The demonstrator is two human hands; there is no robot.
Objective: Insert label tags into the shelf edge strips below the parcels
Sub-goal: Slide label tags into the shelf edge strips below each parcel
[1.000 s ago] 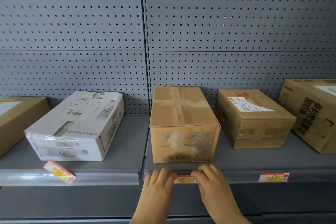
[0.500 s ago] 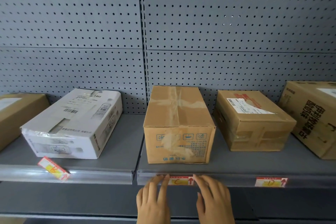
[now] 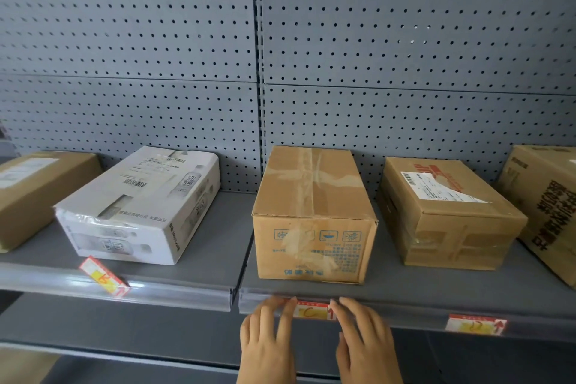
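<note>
A red and yellow label tag marked C sits in the clear shelf edge strip below the middle brown parcel. My left hand touches the strip at the tag's left end with straight fingers. My right hand touches the strip at the tag's right end, fingers straight too. Another tag sits in the same strip below the right brown parcel. A third tag lies askew on the left strip, below the white parcel.
A brown box stands at the far left and a large printed carton at the far right. Grey pegboard backs the shelf. A lower shelf runs beneath the strips.
The view has shifted slightly. Both hands have slid apart and down a little, so the tag marked C now shows between them in the strip.
</note>
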